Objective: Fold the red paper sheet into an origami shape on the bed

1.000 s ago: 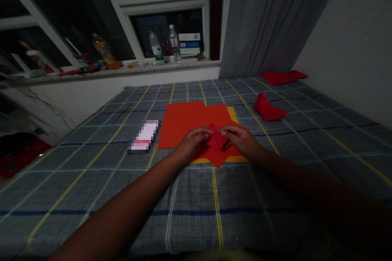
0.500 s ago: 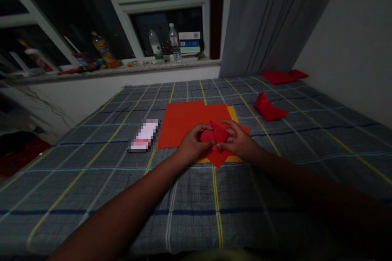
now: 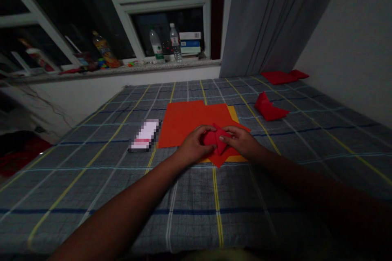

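Observation:
A folded piece of red paper [image 3: 217, 140] is held between my two hands, above orange sheets of paper. My left hand [image 3: 196, 143] grips its left side, thumb in front and fingers behind. On the other side, my right hand [image 3: 240, 140] pinches the right part of the fold between thumb and fingers. Under my hands lie orange paper [image 3: 183, 120] and a yellow sheet [image 3: 233, 113] that shows at the edges. Another red folded paper shape [image 3: 269, 109] stands to the right, apart from my hands.
A phone [image 3: 145, 135] with a blurred screen lies left of the paper on the checked cloth [image 3: 128, 195]. Flat red items [image 3: 283, 76] are at the far right corner. Bottles [image 3: 157, 47] and stacked boxes [image 3: 190, 43] stand on the windowsill [image 3: 137, 66].
My right thumb and fingers have shifted up onto the right flap of the red paper. The paper has turned slightly and moved a little right. My left hand keeps its grip.

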Available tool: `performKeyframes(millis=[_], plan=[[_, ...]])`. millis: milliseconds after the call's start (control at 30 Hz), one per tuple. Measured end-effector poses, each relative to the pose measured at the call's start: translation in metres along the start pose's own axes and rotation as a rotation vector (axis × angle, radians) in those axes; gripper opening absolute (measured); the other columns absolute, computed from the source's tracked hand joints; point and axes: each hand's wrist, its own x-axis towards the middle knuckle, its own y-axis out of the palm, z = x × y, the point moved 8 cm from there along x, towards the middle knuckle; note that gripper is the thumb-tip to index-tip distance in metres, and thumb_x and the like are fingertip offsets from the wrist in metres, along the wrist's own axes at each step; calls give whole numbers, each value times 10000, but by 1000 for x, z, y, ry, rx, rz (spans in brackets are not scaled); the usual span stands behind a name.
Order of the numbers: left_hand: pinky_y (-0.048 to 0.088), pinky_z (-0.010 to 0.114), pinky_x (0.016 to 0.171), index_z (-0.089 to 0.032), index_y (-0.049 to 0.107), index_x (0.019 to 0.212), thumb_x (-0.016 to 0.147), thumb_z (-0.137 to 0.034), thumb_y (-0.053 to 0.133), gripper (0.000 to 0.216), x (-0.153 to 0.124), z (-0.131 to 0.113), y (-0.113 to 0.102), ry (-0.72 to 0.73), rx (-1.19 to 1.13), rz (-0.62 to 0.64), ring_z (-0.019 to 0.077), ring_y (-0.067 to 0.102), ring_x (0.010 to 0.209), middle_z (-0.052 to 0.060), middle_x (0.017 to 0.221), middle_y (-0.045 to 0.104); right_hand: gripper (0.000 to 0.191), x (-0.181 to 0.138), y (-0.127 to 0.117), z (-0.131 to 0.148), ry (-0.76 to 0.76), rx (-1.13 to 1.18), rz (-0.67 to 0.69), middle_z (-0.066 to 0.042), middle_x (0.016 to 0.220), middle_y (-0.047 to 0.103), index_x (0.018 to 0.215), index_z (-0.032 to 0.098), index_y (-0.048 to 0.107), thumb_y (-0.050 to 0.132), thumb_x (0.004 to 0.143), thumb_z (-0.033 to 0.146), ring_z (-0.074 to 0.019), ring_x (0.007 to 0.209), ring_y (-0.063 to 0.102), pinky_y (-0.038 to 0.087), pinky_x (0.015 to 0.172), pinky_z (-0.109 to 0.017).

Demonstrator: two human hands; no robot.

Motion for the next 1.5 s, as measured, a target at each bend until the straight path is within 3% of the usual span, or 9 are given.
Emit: performKeyframes(millis=[133, 300, 500, 633, 767, 933, 1100, 1300, 1500], plan=[[485, 334, 836, -179, 683, 1038, 816, -324, 724, 268, -1, -6, 4, -35, -87, 66, 178, 623, 906, 72, 1017, 685, 304, -1, -4, 4, -18, -104, 24, 20, 709, 594, 813, 182, 653, 669, 806, 485, -137, 651, 534, 417, 622, -283], [464, 283, 759, -174, 701, 959, 796, -334, 750, 234, 1, -7, 0, -70, -211, -7, 142, 604, 812, 42, 913, 682, 319, -1, -3, 5, -38, -123, 19, 29, 688, 560, 776, 182, 649, 670, 802, 499, -131, 647, 496, 379, 624, -278], [455, 222, 653, -194, 672, 1081, 678, -262, 838, 441, 4, 3, -20, -106, -356, -236, 101, 578, 695, -8, 800, 632, 349, 0, -17, 5, -43, -88, -123, 24, 675, 569, 740, 194, 638, 681, 775, 538, -139, 640, 502, 390, 612, -274], [461, 211, 641, -195, 630, 1104, 671, -254, 838, 484, 3, 10, -45, -114, -474, -449, 92, 581, 674, -28, 778, 613, 324, 2, -33, 2, -27, 138, -250, 16, 715, 610, 767, 209, 631, 727, 749, 517, -149, 670, 559, 444, 617, -271], [508, 244, 667, -232, 587, 1071, 699, -201, 793, 427, -3, 16, -66, -99, -613, -650, 115, 613, 742, -25, 861, 609, 312, 3, -40, 2, -10, 355, -308, -9, 867, 685, 831, 216, 636, 809, 685, 431, -175, 820, 638, 535, 753, -330], [516, 250, 654, -238, 577, 1031, 758, -159, 710, 314, -5, 27, -68, -139, -593, -702, 119, 598, 740, -10, 900, 578, 329, 6, -44, -4, 3, 424, -324, -12, 823, 687, 786, 204, 600, 835, 647, 388, -165, 780, 652, 550, 764, -338], [520, 326, 785, -216, 619, 1048, 809, -134, 608, 253, 1, 30, -75, -157, -51, -599, 158, 600, 793, 28, 943, 603, 334, 13, -56, -16, 3, 153, -369, 16, 678, 632, 834, 213, 546, 775, 655, 378, -140, 591, 596, 487, 589, -281], [461, 447, 999, -173, 682, 1084, 819, -46, 500, 346, 5, 0, -47, 90, 771, -219, 248, 573, 1072, 114, 1122, 582, 360, 10, -51, 2, -153, -652, -317, -31, 836, 662, 1153, 186, 532, 557, 794, 211, -184, 725, 635, 478, 678, -307], [359, 503, 1120, -203, 516, 1390, 891, -73, 472, 517, 1, -20, -10, 311, 908, 27, 280, 422, 1360, 152, 1471, 453, 299, 11, -35, 9, -168, -1114, -214, -143, 1072, 707, 1110, 140, 607, 481, 840, 152, -263, 986, 634, 455, 895, -364]])
